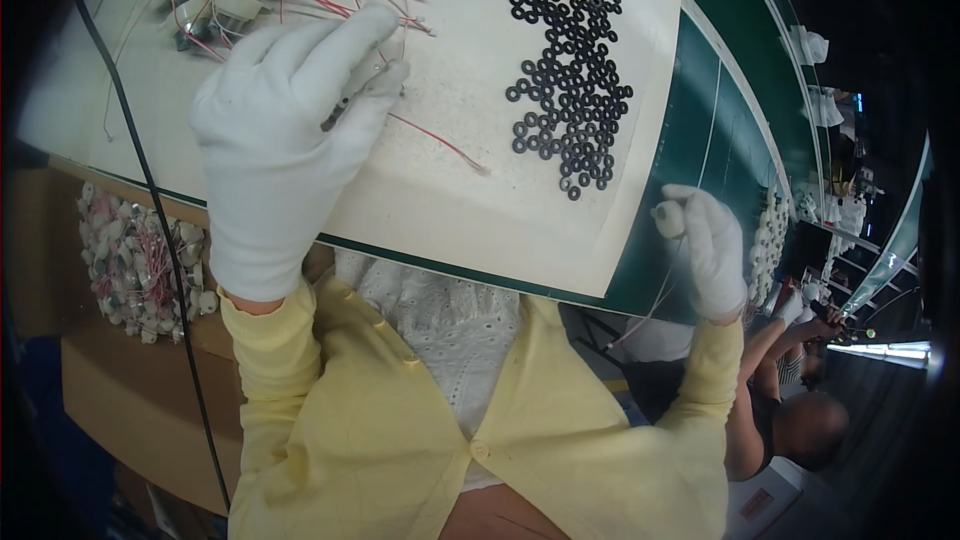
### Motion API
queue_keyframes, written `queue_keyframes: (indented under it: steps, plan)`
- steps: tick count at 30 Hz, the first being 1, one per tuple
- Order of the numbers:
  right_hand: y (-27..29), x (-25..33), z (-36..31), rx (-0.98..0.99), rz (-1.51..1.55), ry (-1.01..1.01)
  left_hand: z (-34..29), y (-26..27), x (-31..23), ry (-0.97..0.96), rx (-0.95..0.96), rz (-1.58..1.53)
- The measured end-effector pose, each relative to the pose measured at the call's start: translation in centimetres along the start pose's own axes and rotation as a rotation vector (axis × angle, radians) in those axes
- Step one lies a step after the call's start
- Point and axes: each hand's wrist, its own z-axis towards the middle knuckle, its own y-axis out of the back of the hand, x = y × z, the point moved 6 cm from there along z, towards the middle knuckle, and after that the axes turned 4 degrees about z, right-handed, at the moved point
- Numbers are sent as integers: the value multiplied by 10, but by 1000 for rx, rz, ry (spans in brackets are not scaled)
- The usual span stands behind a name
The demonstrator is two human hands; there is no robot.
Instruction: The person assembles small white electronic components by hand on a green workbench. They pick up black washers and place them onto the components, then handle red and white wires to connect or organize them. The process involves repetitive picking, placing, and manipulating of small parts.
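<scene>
My gloved left hand (290, 110) is over the white work sheet (420, 210), its fingers closed around a small metal-bodied part, probably a little motor. Most of that part is hidden by the glove; a red lead (440, 143) trails from it across the sheet. At the right edge of the table, my gloved right hand (713, 255) pinches a small motor with a round whitish cap (669, 220), its thin wires hanging down. Beyond the left hand lie several small motors (238, 8) with tangled red and white wires. Many black rubber rings (580, 70) are spread on the sheet between the hands.
A box (150, 380) at my left holds a heap of wired motors (140, 265). A black cable (150, 170) runs down past it. Rows of whitish parts (768, 240) stand beyond my right hand, near another person (790, 420) at work. The table's front edge is close to me.
</scene>
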Motion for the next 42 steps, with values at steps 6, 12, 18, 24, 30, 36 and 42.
queue_keyframes:
  steps: [6,12,18,24,30,36,42]
  plan:
    - [21,-27,-10,-273,-554,292,-4,3,0,25,18,79]
    - [20,2,-30,-425,-326,191,-8,19,-3,-69,-243,1]
    - [-1,9,-14,-391,-948,637,-21,42,-12,-67,-170,65]
    - [34,4,2,-536,-866,440,-29,61,-44,-197,-456,16]
    - [-84,99,-36,-298,624,743,-22,64,-98,-412,-648,-260]
    - [-127,83,-18,454,963,164,7,60,-105,-197,-426,-315]
    - [-130,87,-27,1032,1838,445,52,21,-21,-31,-549,132]
